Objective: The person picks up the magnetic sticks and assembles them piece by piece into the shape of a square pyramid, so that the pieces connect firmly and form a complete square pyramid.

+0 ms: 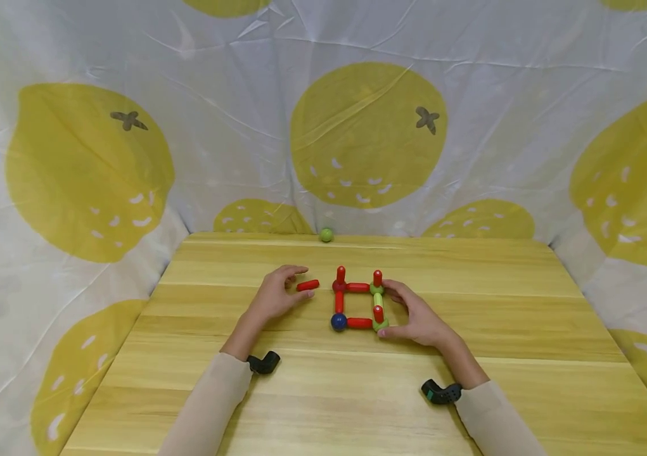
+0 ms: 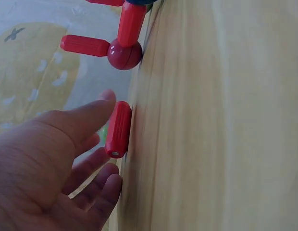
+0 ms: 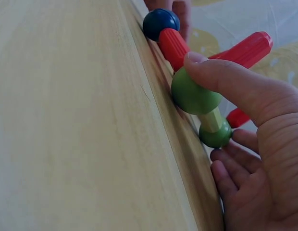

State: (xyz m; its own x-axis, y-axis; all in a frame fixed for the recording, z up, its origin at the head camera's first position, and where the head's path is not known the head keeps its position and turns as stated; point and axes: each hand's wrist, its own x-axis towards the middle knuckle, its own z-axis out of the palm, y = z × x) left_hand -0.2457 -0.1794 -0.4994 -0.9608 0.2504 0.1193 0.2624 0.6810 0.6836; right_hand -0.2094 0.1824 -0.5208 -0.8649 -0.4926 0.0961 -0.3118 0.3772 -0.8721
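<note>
Head view shows a square frame (image 1: 357, 305) of magnetic sticks and balls lying near the middle of the wooden table (image 1: 506, 297), slightly toward its far edge, with 3 red sticks standing upright from its corners. The right hand (image 1: 417, 316) cups the frame's right side: its thumb presses the near green ball (image 3: 194, 92) and the curled fingers sit against the far green ball (image 3: 216, 135), with the yellow-green stick (image 3: 212, 119) between them. The left hand (image 1: 277, 294) lies just left of the frame, fingers loosely curved, its index fingertip touching a loose red stick (image 2: 118, 129) that rests flat on the table; it does not look gripped. A small green ball (image 1: 326, 235) sits apart at the table's far edge.

The risks, as I judge them: the loose stick lies near the red corner ball (image 2: 125, 54), so a magnet could snap it on at the wrong angle or tug the frame sideways. A nudge from either hand might topple an upright stick. The far ball could roll off the edge.
</note>
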